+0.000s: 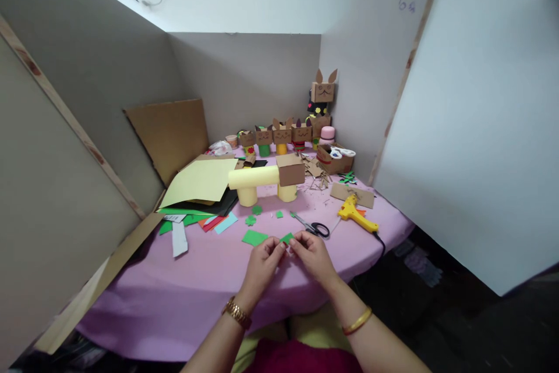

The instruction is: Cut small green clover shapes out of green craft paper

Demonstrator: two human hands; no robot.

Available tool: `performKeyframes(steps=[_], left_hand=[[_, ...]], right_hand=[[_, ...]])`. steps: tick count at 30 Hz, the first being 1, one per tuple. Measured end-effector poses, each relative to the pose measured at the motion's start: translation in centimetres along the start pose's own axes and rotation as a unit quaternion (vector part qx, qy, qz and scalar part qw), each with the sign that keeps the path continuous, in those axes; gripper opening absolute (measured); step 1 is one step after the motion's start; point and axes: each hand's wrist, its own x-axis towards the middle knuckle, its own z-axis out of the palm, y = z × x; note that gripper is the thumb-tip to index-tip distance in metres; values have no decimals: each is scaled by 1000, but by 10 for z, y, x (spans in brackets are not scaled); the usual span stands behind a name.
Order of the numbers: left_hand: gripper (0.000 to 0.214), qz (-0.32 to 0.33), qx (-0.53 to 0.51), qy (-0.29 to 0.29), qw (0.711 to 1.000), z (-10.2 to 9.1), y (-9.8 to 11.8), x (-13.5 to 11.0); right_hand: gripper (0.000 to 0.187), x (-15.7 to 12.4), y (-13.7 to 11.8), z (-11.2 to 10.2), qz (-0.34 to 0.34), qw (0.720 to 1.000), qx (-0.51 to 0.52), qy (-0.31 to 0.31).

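While pinching a small green paper piece point(287, 238) between the thumb and fingers of the left hand point(264, 256) and those of the right hand point(312, 252), working above the near part of the pink table point(209, 286). Holding opposite sides of the paper, with both hands drawn close together and neither spread. Showing only a little green between the fingertips, so not revealing whether folded or flat.

Probably weighing next to nothing and, judging by the look, bending readily: likely creasing under a hard squeeze and tearing under a sharp pull, but hardly slipping between dry fingers. Best taking hold lightly near the edges, pressing with thumb and forefinger pads and sparing the middle.

Having a larger green scrap point(254, 238) lying flat just beyond the left hand, and scissors point(321, 228) resting just beyond the right hand, with blades pointing away. Farther off, having a green flower cutout point(250, 220) lying near a pale yellow paper tube point(253, 176), and a yellow glue gun point(356, 213) lying off to the right.
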Motion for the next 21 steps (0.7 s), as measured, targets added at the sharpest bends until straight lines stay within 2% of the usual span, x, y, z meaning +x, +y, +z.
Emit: performKeyframes(steps=[6, 14, 19, 21], left_hand=[[25, 10, 2, 33, 999, -2, -2, 1], [24, 35, 35, -27, 998, 1, 2, 0], [24, 42, 45, -22, 998, 2, 1, -1], [24, 41, 46, -6, 998, 1, -1, -2]], right_hand=[[22, 0, 0, -1, 14, 998, 9, -53], [23, 3, 1, -5, 41, 996, 32, -73], [22, 4, -2, -11, 77, 987, 51, -134], [24, 4, -3, -11, 82, 986, 56, -134]])
